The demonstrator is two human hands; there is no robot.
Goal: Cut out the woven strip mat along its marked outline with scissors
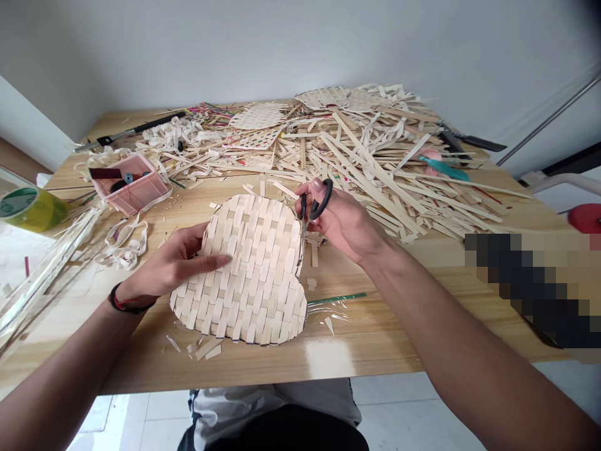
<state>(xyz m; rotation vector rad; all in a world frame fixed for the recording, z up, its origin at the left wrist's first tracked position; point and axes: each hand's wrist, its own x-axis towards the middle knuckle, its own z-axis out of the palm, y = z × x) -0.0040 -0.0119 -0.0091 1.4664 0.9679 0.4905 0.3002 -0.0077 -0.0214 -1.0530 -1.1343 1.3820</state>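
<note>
A pale woven panel (256,275), cut to a rounded outline with a notch on its right side, is held just over the table. My left hand (185,263) grips its left edge, thumb on top and fingers underneath. In my right hand (331,213) is a pair of scissors (320,203) with black handles, its blades lying along the panel's upper right edge. How far the blades are apart is hard to see. Small offcuts (209,348) lie below the panel, and a thin green strip (340,298) sticks out to its right.
Loose pale strips (370,169) heap across the back of the wooden table (399,300), with other woven pieces (258,116) among them. At the left stand a pink basket (134,188) of small items and a yellow tape roll (35,210). A teal object (446,168) lies at right.
</note>
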